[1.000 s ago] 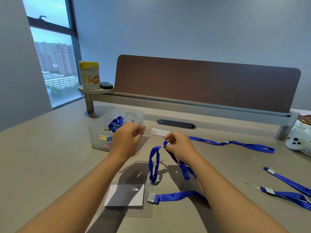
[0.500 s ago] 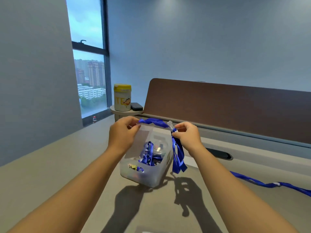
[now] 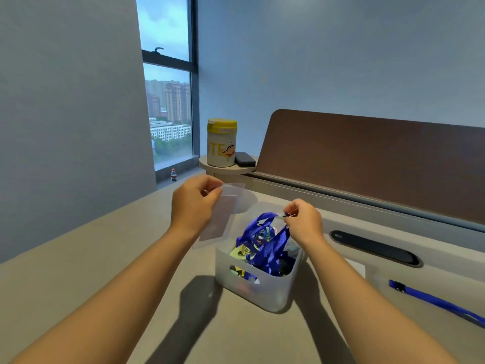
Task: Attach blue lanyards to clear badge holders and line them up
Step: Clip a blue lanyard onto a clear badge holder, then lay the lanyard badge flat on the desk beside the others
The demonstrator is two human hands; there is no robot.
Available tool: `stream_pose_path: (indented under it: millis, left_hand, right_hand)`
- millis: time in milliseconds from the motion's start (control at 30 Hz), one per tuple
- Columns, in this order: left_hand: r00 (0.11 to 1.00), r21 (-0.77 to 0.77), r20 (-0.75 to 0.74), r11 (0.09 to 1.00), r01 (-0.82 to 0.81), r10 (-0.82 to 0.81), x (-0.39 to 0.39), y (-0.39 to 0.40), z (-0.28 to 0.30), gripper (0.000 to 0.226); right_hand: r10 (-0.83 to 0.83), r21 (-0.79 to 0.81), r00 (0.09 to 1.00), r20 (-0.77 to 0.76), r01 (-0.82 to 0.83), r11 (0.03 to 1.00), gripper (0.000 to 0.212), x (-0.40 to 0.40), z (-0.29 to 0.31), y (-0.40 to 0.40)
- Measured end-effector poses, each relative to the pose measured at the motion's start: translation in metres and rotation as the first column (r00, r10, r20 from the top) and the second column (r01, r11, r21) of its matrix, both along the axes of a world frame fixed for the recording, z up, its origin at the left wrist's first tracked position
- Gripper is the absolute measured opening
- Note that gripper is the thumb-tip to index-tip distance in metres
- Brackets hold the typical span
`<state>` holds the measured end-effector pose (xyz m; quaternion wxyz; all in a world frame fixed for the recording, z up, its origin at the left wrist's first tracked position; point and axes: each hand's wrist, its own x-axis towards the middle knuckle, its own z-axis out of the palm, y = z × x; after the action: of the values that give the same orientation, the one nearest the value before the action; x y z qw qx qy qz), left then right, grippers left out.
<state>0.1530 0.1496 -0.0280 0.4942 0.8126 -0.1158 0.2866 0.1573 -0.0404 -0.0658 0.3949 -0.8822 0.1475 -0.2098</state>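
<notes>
The left hand is up in the air above the tabletop. Its thumb and fingers pinch the top corner of a clear badge holder. The holder hangs down from the hand, a bit tilted, with its low end just beside the left rim of the bin.

The right hand is to the right of it, over the open bin. Its fingertips pinch the end of a blue lanyard. There seems to be a small dark clip in the pinch, but it is too small to tell for sure. The lanyard loops down from the hand into the bin. The two hands are apart, and the lanyard does not touch the holder.

The bin is see-through plastic. It holds more blue straps and some shiny bits.

Another blue lanyard lies flat on the tabletop at the far right, well away from both hands.

Behind the hands a yellow and white can stands on a small round shelf, with a little black box beside it. A brown divider runs along the back. A small bottle stands by the window.
</notes>
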Motion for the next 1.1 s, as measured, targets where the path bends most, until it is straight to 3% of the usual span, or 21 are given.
stream_pose_path:
  millis: [133,467,633,900,1100]
  left_hand:
    - [1.000,0.003,0.006,1.000,0.021,-0.021,-0.008,-0.003,0.003,0.014]
    - [0.982,0.050,0.077,0.985,0.167,-0.170,-0.089,-0.040,0.007,0.015]
    - [0.940,0.074,0.112,0.946,0.317,-0.323,-0.156,-0.079,-0.020,0.015]
    - [0.833,0.170,0.084,0.832,0.528,-0.547,-0.226,-0.184,-0.046,0.015]
    - [0.771,0.244,0.052,0.757,0.606,-0.634,-0.245,-0.258,-0.066,0.009]
  right_hand:
    - [0.132,-0.086,0.983,-0.127,-0.144,0.986,0.026,-0.015,0.005,-0.003]
    - [0.146,0.127,0.989,0.018,-0.148,0.981,0.025,-0.137,0.041,-0.018]
    - [0.039,0.145,0.999,0.027,-0.042,0.989,0.026,-0.229,0.026,-0.049]
    - [-0.256,0.124,0.965,-0.059,0.262,0.957,0.023,-0.336,-0.016,-0.147]
    - [-0.363,-0.032,0.891,-0.271,0.369,0.929,0.033,-0.372,-0.052,-0.208]
